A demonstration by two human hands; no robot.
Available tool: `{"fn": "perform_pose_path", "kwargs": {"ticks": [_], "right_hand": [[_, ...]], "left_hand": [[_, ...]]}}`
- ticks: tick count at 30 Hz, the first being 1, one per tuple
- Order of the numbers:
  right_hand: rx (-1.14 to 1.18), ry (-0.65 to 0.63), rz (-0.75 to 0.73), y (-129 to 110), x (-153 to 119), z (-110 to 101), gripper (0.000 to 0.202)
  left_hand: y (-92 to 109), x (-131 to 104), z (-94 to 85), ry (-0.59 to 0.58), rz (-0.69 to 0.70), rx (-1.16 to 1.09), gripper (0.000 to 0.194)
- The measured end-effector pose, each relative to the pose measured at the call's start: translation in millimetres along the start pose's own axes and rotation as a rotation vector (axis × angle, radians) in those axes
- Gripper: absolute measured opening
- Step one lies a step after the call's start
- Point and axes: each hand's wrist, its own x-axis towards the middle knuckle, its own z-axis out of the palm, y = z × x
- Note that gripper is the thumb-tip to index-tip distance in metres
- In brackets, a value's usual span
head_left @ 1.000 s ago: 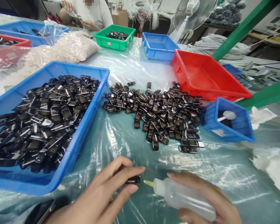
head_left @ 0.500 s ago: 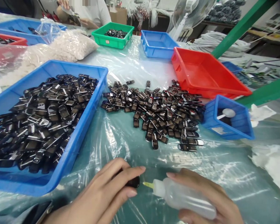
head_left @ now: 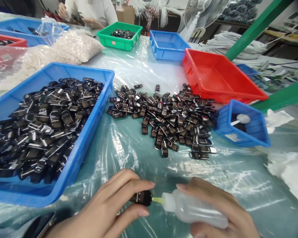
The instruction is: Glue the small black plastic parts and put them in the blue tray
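Between its thumb and fingers, my left hand holds a small dark glossy part near the bottom of the view. My right hand is closed round a translucent squeeze bottle lying nearly level. The bottle's thin yellow tip points left and meets, or nearly meets, the right end of the dark part. Beyond both hands, a pile of similar dark parts is spread on the plastic-covered table.
A blue tray full of dark parts stands left. Back right are a red tray and a small blue bin with a white scoop. Green and blue trays stand behind. A person sits across the table.
More of the dark part now shows between my left fingers, and it has come right against or close to the yellow tip. The bottle has shifted slightly left.
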Motion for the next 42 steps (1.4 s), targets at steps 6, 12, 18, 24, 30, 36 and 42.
{"fn": "perform_pose_path", "kwargs": {"ticks": [6, 12, 18, 24, 30, 36, 42], "right_hand": [[-0.042, -0.023, 0.046, 5, -9, 0, 0.043], [-0.028, -0.005, 0.037, 4, -8, 2, 0.039], [-0.067, -0.029, 0.06, 3, -8, 1, 0.04], [-0.076, -0.017, 0.057, 5, -11, 0, 0.039], [0.007, -0.049, 0.065, 6, -10, -2, 0.037], [-0.06, 0.11, 0.191, 11, -8, -2, 0.038], [0.007, 0.197, 0.315, 22, -2, 8, 0.036]], "left_hand": [[5, -1, -0.7, 0.024, -0.059, -0.027, 0.023], [4, 0, 0.5, 0.038, -0.056, -0.028, 0.023], [0, 0, 2.9, 0.044, -0.028, 0.009, 0.021], [2, 0, 1.9, 0.043, -0.023, 0.023, 0.02], [3, 0, 0.7, 0.028, -0.041, -0.005, 0.022], [4, -2, -1.0, 0.258, -0.32, 0.025, 0.022], [7, 0, -2.6, 0.369, -0.578, -0.045, 0.033]]}}
